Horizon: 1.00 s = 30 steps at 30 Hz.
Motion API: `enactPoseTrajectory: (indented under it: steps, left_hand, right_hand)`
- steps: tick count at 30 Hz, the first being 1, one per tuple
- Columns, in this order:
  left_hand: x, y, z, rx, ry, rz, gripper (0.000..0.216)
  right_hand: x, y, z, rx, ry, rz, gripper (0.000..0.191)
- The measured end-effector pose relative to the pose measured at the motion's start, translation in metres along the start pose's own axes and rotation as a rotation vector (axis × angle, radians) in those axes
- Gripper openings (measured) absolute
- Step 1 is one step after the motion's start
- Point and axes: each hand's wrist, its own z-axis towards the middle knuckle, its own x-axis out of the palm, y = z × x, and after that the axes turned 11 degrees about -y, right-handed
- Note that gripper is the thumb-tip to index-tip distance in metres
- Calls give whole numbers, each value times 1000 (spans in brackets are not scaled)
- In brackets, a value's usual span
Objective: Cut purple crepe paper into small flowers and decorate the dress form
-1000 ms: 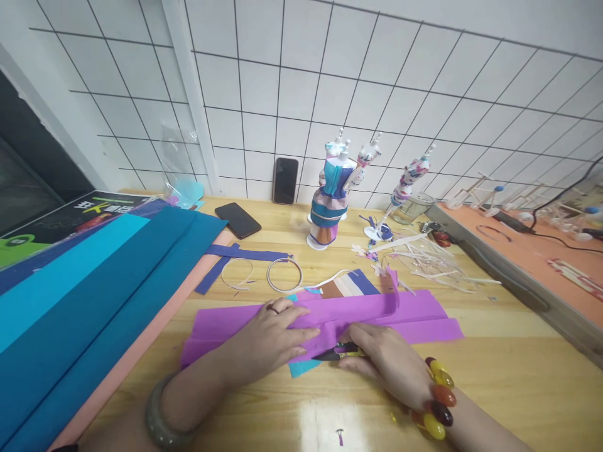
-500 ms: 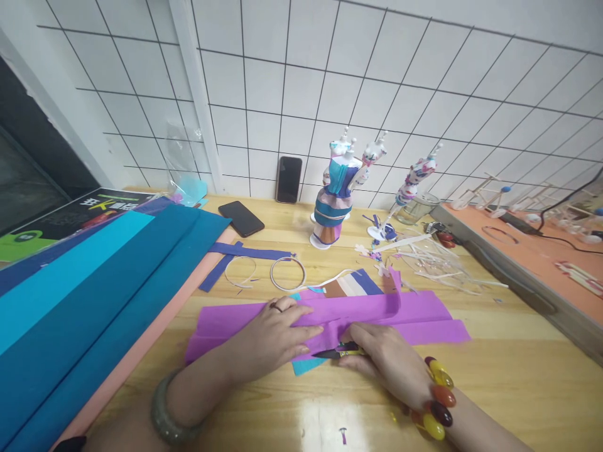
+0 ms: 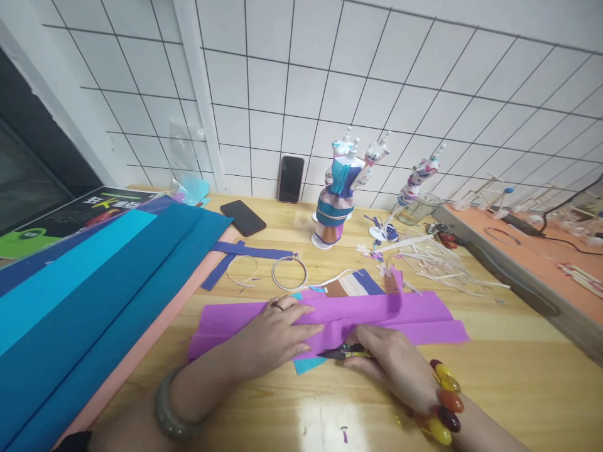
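Note:
A folded sheet of purple crepe paper [image 3: 414, 314] lies flat on the wooden table [image 3: 513, 389]. My left hand [image 3: 273, 336] presses down on its left half, fingers spread, a ring on one finger. My right hand [image 3: 391, 364] rests at the paper's near edge and grips small scissors [image 3: 342, 351], whose dark blades point left under the paper's edge. A scrap of teal paper [image 3: 306, 365] peeks out below the purple sheet.
Wide blue and teal paper sheets [image 3: 94, 295] cover the left of the table. Two phones [image 3: 243, 218], a paper-dressed mannequin [image 3: 335, 204], a second small figure [image 3: 417, 179], white rings [image 3: 289, 272] and loose white strips [image 3: 438, 260] lie behind. An orange surface [image 3: 541, 257] runs along the right.
Almost nothing has moved. Both hands stay on the purple paper; my right hand with the scissors has shifted slightly to the right.

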Motion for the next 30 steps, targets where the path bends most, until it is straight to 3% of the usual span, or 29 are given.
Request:
enactPoseTrajectory:
  steps: [7,21,30]
  left_hand:
    - [3,4,-2,41,-18,1,33]
    - [5,5,-1,-16,-11,-36,33]
    - [3,4,-1,12,-35,-15,31]
  right_hand:
    - [-1,6,4,-6,23,-16,40]
    - [3,11,10,-31,15,-24,45]
    - [1,12,6,-20,4,-29,39]
